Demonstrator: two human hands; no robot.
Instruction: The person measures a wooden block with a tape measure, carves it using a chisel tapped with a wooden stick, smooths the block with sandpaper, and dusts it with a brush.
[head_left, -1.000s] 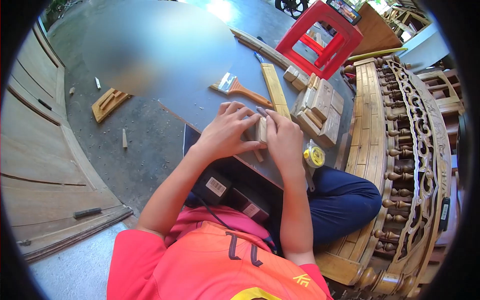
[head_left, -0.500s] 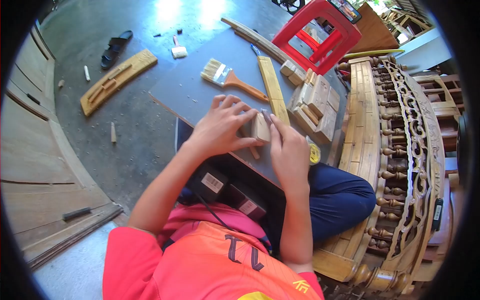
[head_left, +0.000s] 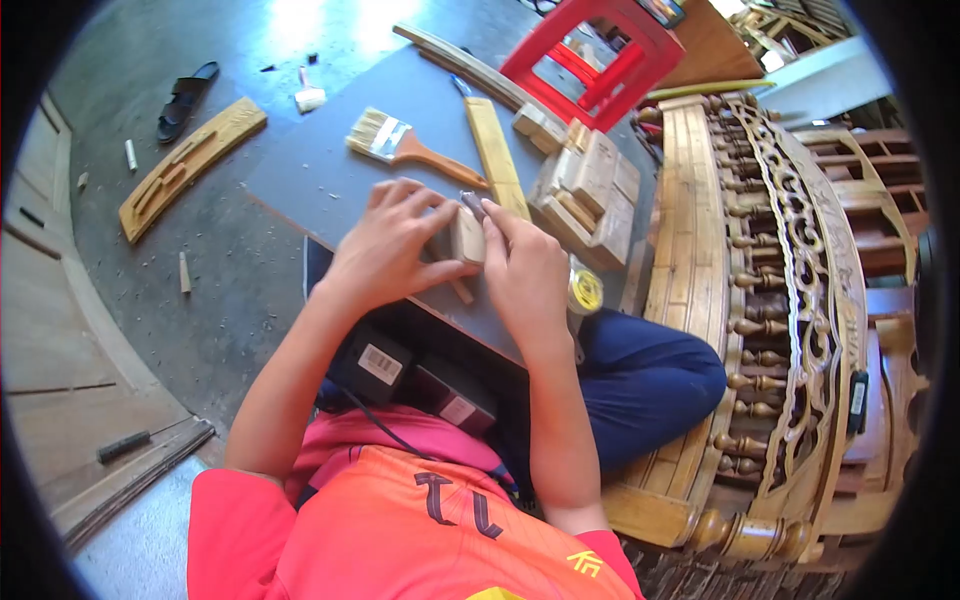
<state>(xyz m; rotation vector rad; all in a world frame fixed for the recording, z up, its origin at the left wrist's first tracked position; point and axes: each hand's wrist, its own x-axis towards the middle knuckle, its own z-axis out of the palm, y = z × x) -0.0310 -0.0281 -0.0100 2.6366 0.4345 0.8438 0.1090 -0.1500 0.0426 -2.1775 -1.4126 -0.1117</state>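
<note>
A small pale wooden block [head_left: 466, 238] stands at the near part of the grey board [head_left: 330, 190]. My left hand [head_left: 392, 245] grips its left side between thumb and fingers. My right hand [head_left: 527, 268] is closed on a small dark grey piece [head_left: 473, 204], pressed against the block's upper right edge; its kind is too small to tell. A thin wooden stick [head_left: 461, 290] lies partly hidden under the left hand. Just beyond the hands are a wide paintbrush [head_left: 410, 147] and a flat wooden strip [head_left: 494, 150].
Stacked wooden blocks [head_left: 592, 190] and a yellow tape roll [head_left: 586, 290] sit to the right. A red plastic stool [head_left: 650, 75] stands behind, beside a carved wooden bench [head_left: 685, 220]. A curved plank [head_left: 190, 165] and a black sandal [head_left: 186, 100] lie on the left floor.
The whole view has shifted, so hands and surroundings appear further left. Both hands keep their holds, with the grey piece still at the block's edge.
</note>
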